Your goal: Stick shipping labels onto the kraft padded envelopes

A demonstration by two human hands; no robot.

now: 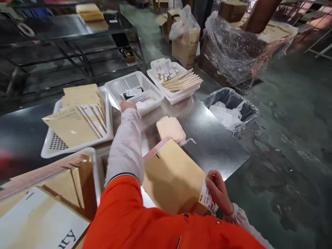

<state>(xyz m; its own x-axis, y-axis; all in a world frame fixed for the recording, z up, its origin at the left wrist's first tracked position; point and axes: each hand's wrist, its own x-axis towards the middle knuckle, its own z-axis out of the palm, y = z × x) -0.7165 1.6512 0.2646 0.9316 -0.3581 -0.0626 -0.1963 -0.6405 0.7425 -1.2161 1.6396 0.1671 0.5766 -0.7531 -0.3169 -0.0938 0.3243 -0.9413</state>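
My left hand [128, 105] reaches to the near rim of a white perforated basket [121, 83]; its fingers are mostly hidden behind the hand. In that basket lie a smaller white basket [149, 94] and a few small packets [132, 92]. My right hand [219, 192] is closed, fingers curled at the edge of a white printed label [206, 197] with a yellow mark. The label lies over the end of a tan padded envelope [173, 173] on the metal table [207, 129]. Just beyond the envelope rests a pale pink, soft-looking bundle [171, 129].
Left stands a white basket of tan envelopes [75, 128], with another bin of large envelopes [59, 193] nearer. A tray of wooden sticks [181, 83] sits at the back. Beyond the table's right edge are a lined bin [230, 110] and plastic-wrapped boxes [230, 52].
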